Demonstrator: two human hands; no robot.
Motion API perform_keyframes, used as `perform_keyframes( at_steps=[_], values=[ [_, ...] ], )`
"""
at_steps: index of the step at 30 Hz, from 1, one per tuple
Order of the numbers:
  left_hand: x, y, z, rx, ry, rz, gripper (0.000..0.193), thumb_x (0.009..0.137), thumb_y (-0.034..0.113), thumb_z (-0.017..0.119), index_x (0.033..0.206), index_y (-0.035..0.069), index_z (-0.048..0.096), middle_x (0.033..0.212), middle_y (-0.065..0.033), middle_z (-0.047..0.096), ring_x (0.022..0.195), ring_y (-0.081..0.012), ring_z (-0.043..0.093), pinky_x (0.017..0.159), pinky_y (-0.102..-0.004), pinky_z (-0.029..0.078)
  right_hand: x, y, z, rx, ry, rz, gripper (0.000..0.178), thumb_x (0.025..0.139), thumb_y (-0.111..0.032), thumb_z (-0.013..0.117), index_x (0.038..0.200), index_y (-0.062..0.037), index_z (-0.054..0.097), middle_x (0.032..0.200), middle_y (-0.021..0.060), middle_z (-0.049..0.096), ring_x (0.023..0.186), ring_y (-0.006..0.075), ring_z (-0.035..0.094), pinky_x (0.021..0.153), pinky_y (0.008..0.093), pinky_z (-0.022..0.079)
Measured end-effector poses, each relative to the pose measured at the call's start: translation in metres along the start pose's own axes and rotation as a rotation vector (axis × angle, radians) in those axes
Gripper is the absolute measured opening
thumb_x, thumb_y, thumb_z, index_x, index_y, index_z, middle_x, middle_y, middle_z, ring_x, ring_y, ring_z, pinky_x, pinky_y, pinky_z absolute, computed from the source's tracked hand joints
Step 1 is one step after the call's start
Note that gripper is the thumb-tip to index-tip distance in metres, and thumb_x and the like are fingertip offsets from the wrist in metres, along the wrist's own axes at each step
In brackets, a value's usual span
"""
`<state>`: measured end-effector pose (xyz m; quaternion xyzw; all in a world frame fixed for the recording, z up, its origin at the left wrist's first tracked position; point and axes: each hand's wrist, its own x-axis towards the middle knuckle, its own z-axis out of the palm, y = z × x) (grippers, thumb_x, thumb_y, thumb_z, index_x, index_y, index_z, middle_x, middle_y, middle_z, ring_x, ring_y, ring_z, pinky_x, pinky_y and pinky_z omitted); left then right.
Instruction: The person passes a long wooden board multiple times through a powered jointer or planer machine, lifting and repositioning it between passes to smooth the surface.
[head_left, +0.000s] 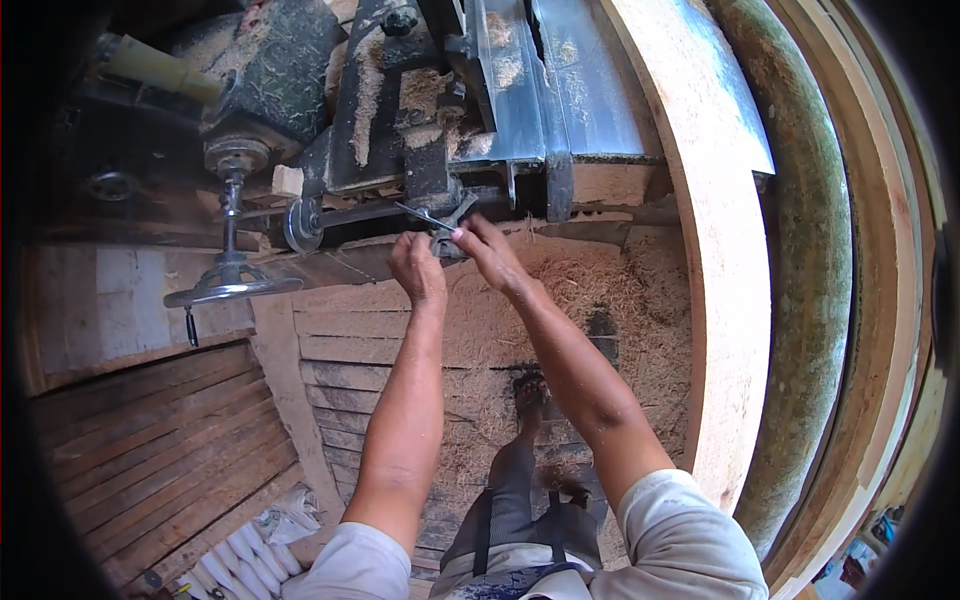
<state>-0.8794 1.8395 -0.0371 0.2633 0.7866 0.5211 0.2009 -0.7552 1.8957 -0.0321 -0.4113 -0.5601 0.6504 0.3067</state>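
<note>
Both my hands are together at the front edge of a woodworking machine [430, 175]. My right hand [490, 258] is closed on a slim, shiny metal tool [418, 213], which slants up to the left from my thumb; its exact kind does not show. Beside it, my left hand [418, 265] has its fingers curled in at the same spot, and whatever they grip is hidden. Between the hands is a grey metal bracket [448, 243] at the end of the machine's slide. Sawdust lies over the machine's metal parts.
A chrome handwheel [232, 286] on a shaft stands to the left. A small wood block [288, 181] rests near a round metal knob [303, 225]. Long timber [725, 260] and a round log [800, 260] run along the right. Shavings [580, 285] cover the plank floor [350, 350].
</note>
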Motion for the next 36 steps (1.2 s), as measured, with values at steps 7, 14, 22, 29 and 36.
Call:
perform_keyframes(
  at_steps=[7,14,22,29,36],
  values=[
    [0.004,-0.007,-0.004,-0.898,-0.238,-0.623,0.035,0.085,0.036,0.039,0.098,0.004,0.050,0.097,-0.0089,0.057,0.088,-0.0249,0.059,0.075,-0.0445,0.051,-0.018,-0.017,-0.006,-0.155,-0.144,-0.016,0.060,0.074,-0.051,0.071,0.092,0.0029,0.053,0.085,0.0203,0.062,0.081,0.0259,0.059,0.072,0.0392,0.046],
    [0.003,0.004,0.005,-0.903,-0.200,-0.637,0.035,0.085,0.037,0.038,0.095,0.006,0.051,0.096,-0.0097,0.057,0.087,-0.0264,0.058,0.079,-0.0450,0.049,-0.024,-0.027,-0.009,-0.180,-0.059,-0.005,0.066,0.072,-0.054,0.071,0.092,0.0063,0.054,0.086,0.0261,0.063,0.086,0.0338,0.064,0.075,0.0411,0.048],
    [0.007,-0.017,0.010,-1.072,-0.289,-0.680,0.043,0.085,0.039,0.035,0.103,0.004,0.054,0.100,-0.0121,0.059,0.092,-0.0290,0.060,0.084,-0.0442,0.050,-0.033,-0.055,-0.004,-0.432,-0.006,0.010,0.071,0.070,-0.056,0.070,0.095,0.0086,0.056,0.090,0.0301,0.063,0.093,0.0415,0.062,0.080,0.0440,0.048],
    [0.010,-0.024,0.004,-1.088,-0.346,-0.646,0.047,0.085,0.043,0.037,0.104,0.004,0.055,0.099,-0.0117,0.060,0.091,-0.0285,0.060,0.080,-0.0428,0.051,-0.036,-0.063,0.003,-0.476,-0.007,0.007,0.070,0.071,-0.056,0.069,0.097,0.0074,0.055,0.092,0.0300,0.063,0.095,0.0423,0.061,0.082,0.0451,0.048],
    [0.009,0.077,-0.019,0.390,-0.370,0.129,0.059,0.087,0.057,0.046,0.127,0.014,0.045,0.120,-0.0100,0.054,0.101,-0.0236,0.057,0.092,-0.0399,0.042,-0.032,-0.054,-0.005,-0.502,-0.022,0.074,0.065,0.075,-0.053,0.067,0.103,0.0049,0.054,0.100,0.0287,0.062,0.100,0.0418,0.059,0.087,0.0450,0.046]
  ],
)
